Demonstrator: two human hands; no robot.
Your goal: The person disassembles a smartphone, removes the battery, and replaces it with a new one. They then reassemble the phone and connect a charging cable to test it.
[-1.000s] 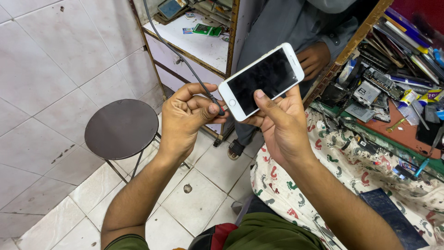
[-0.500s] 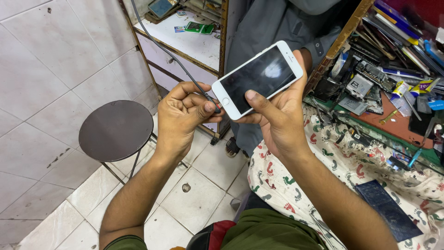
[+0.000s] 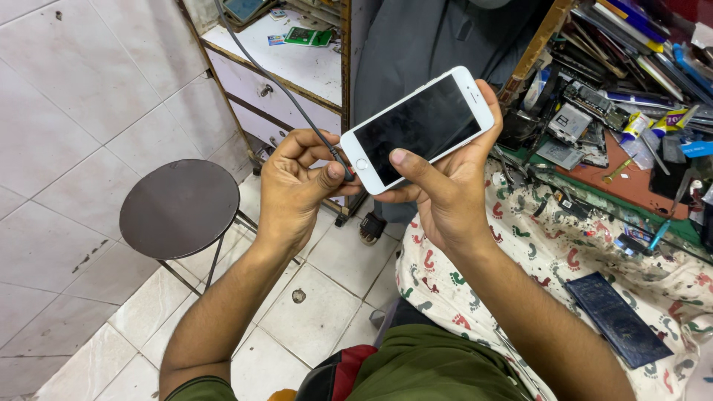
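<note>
Fingers of the right hand (image 3: 445, 186) clamp a white phone (image 3: 420, 126); left hand (image 3: 293, 186) pinches its dark cable (image 3: 286, 93).

floor (image 3: 312, 297): pale tiles | round dark stool (image 3: 180, 208) | white drawer cabinet (image 3: 282, 70) | cluttered workbench (image 3: 631, 178), perhaps wooden

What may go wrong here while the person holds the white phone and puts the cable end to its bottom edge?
The right hand holds the white phone in the air above the tiled floor; if the grip slips, it may fall and crack. The left hand pinches the plug of the dark cable at the phone's bottom edge; pushed at an angle, the plug may damage the port. The cable looks taut and could tug the phone.
</note>
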